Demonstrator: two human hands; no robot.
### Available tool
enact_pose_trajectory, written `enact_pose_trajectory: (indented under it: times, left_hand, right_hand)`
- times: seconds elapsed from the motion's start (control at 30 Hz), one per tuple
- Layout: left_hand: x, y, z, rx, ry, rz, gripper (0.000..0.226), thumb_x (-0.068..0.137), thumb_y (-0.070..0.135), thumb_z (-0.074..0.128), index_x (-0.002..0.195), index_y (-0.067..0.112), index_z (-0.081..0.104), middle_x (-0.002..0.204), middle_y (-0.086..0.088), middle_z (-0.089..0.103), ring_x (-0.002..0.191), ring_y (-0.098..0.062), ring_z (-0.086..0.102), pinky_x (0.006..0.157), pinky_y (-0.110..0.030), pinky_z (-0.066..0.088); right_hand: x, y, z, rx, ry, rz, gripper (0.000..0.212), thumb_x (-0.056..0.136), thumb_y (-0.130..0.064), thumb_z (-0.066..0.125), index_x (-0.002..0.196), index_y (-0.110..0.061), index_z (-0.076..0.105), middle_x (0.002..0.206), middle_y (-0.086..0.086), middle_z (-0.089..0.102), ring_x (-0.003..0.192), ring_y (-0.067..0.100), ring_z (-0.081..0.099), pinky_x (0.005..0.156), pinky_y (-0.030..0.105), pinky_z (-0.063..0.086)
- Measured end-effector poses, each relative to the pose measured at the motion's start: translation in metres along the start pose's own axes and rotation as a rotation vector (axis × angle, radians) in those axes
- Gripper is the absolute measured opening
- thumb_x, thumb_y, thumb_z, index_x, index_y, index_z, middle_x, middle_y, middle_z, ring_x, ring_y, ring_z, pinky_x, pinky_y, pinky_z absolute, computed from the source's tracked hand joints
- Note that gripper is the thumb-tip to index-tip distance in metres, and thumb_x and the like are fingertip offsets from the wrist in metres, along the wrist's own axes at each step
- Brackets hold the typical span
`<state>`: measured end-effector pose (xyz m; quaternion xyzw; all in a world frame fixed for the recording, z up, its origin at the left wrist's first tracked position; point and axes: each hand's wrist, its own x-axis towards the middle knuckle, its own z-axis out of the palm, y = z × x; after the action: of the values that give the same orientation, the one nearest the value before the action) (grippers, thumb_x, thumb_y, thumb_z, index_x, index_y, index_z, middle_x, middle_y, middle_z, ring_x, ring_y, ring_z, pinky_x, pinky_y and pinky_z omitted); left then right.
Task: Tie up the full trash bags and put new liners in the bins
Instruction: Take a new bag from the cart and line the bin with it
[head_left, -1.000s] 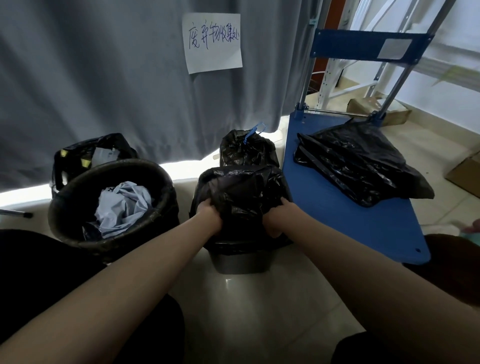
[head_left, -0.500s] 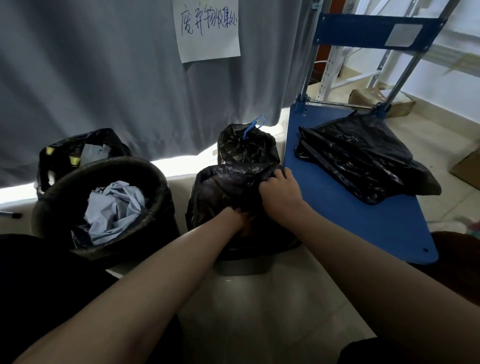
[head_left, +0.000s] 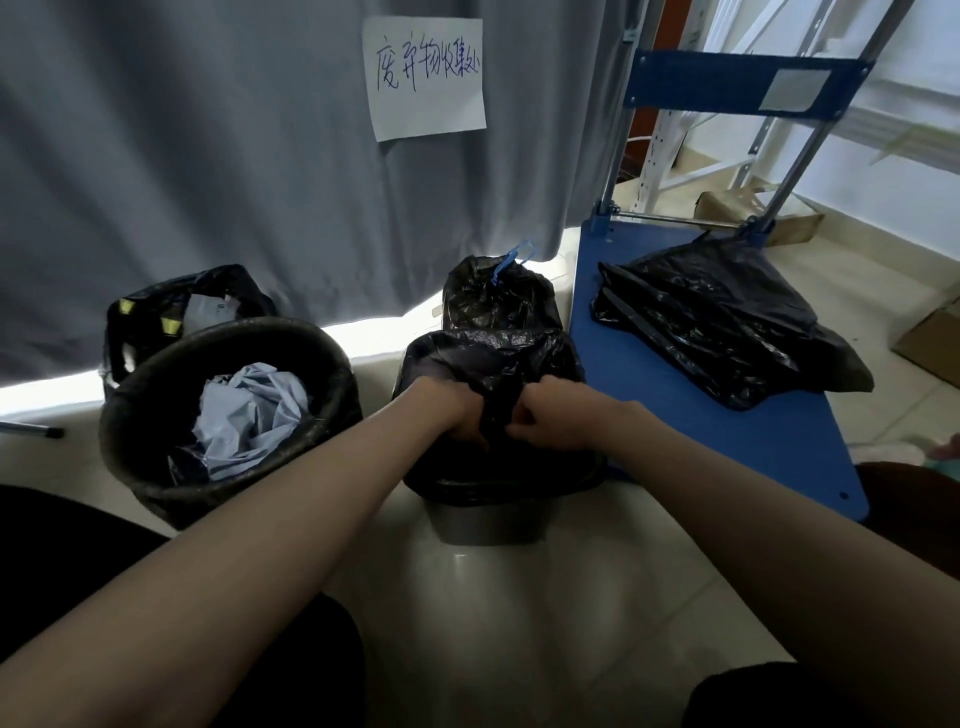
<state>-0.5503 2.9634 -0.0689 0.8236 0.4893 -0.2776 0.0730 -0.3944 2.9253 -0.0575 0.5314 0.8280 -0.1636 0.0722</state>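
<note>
A black trash bag (head_left: 540, 358) sits in a small grey bin (head_left: 488, 525) on the floor at centre. My left hand (head_left: 457, 415) and my right hand (head_left: 550, 421) meet over its top, each gripping a gathered strip of the black plastic between them. Behind it stands a tied black bag (head_left: 498, 301) with a blue drawstring. To the left a round bin (head_left: 156, 415) lined in black holds crumpled pale blue paper (head_left: 249, 415). Folded black liners (head_left: 727, 322) lie on the blue cart.
A blue platform cart (head_left: 727, 431) with an upright handle stands at the right. Another black bag (head_left: 156, 306) leans behind the round bin. A grey curtain (head_left: 208, 156) with a handwritten paper sign (head_left: 428, 73) hangs behind. Cardboard boxes (head_left: 930, 343) lie at far right.
My hands came together at the middle of the bag's top, drawing the plastic inward; the right hand moved from the far rim toward me. The camera tilted slightly.
</note>
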Motion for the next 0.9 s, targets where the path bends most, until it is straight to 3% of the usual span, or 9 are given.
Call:
enact_pose_trajectory:
  times: [0.1,0.17,0.23,0.33,0.43,0.5,0.67,0.77,0.9]
  left_hand:
    - [-0.013,-0.009,0.015,0.195,-0.089,-0.071,0.056,0.088,0.059,0.053,0.131,0.024,0.056,0.137,0.000,0.056,0.128,-0.021,0.049,0.108,-0.038,0.033]
    - [-0.018,-0.014,0.024,0.325,-0.100,-0.065,0.043,0.096,0.045,0.047,0.131,0.023,0.056,0.139,-0.001,0.054,0.133,-0.022,0.044,0.116,-0.044,0.020]
    - [-0.021,-0.017,0.026,0.368,-0.031,-0.023,0.043,0.097,0.046,0.044,0.129,0.020,0.057,0.135,-0.003,0.056,0.133,-0.023,0.043,0.118,-0.046,0.015]
    - [-0.027,-0.018,0.016,0.082,0.170,0.124,0.040,0.095,0.050,0.047,0.114,0.021,0.066,0.114,-0.004,0.066,0.114,-0.023,0.057,0.107,-0.038,0.034]
    - [-0.037,-0.013,0.009,-0.391,0.222,0.268,0.041,0.087,0.061,0.053,0.078,0.025,0.071,0.072,0.006,0.066,0.070,-0.011,0.061,0.076,-0.031,0.050]
    - [-0.049,-0.006,0.010,-0.478,0.189,0.313,0.049,0.072,0.076,0.057,0.071,0.029,0.071,0.064,0.011,0.066,0.063,-0.004,0.060,0.064,-0.021,0.047]
    - [-0.064,0.008,0.030,-0.189,0.290,0.313,0.023,0.070,0.045,0.074,0.070,0.027,0.060,0.065,0.012,0.056,0.063,-0.009,0.056,0.054,-0.024,0.037]
    - [-0.069,0.018,0.042,-0.066,0.398,0.260,0.013,0.078,0.038,0.066,0.081,0.027,0.059,0.089,0.004,0.060,0.082,-0.023,0.063,0.061,-0.029,0.042]
    - [-0.067,0.027,0.057,0.104,0.456,0.225,0.034,0.082,0.041,0.061,0.110,0.021,0.061,0.114,0.000,0.061,0.103,-0.025,0.063,0.074,-0.037,0.050]
  right_hand:
    - [-0.008,-0.005,0.009,-0.051,-0.245,0.068,0.050,0.095,-0.052,0.048,0.124,-0.012,0.057,0.118,0.011,0.060,0.101,0.026,0.059,0.088,0.037,0.048]
    - [-0.014,-0.005,0.014,-0.063,-0.311,0.107,0.061,0.096,-0.057,0.040,0.134,-0.011,0.051,0.126,0.014,0.056,0.113,0.030,0.056,0.099,0.042,0.045]
    - [-0.019,-0.002,0.013,-0.016,-0.281,0.100,0.055,0.097,-0.056,0.040,0.119,-0.009,0.059,0.111,0.011,0.059,0.102,0.027,0.058,0.091,0.039,0.047]
    - [-0.025,0.005,0.006,0.013,-0.098,0.059,0.037,0.096,-0.046,0.050,0.073,-0.019,0.059,0.076,0.000,0.055,0.078,0.021,0.056,0.071,0.033,0.043]
    - [-0.033,0.013,0.003,-0.072,0.068,0.056,0.037,0.090,-0.049,0.056,0.067,-0.020,0.060,0.077,0.001,0.056,0.086,0.021,0.052,0.074,0.035,0.041]
    - [-0.037,0.016,0.005,-0.074,0.108,0.088,0.042,0.088,-0.056,0.056,0.067,-0.021,0.061,0.080,0.000,0.057,0.088,0.018,0.046,0.077,0.033,0.033]
    - [-0.047,0.010,0.007,0.150,-0.021,0.100,0.045,0.087,-0.051,0.063,0.064,-0.014,0.052,0.064,0.001,0.051,0.068,0.018,0.053,0.064,0.034,0.044]
    - [-0.054,0.007,0.007,0.115,-0.040,0.074,0.027,0.089,-0.029,0.065,0.071,-0.011,0.056,0.074,0.006,0.056,0.077,0.025,0.057,0.070,0.038,0.049]
    - [-0.061,0.007,0.012,0.107,0.149,0.096,0.012,0.086,-0.020,0.063,0.084,-0.010,0.057,0.103,0.010,0.048,0.100,0.027,0.047,0.082,0.039,0.048]
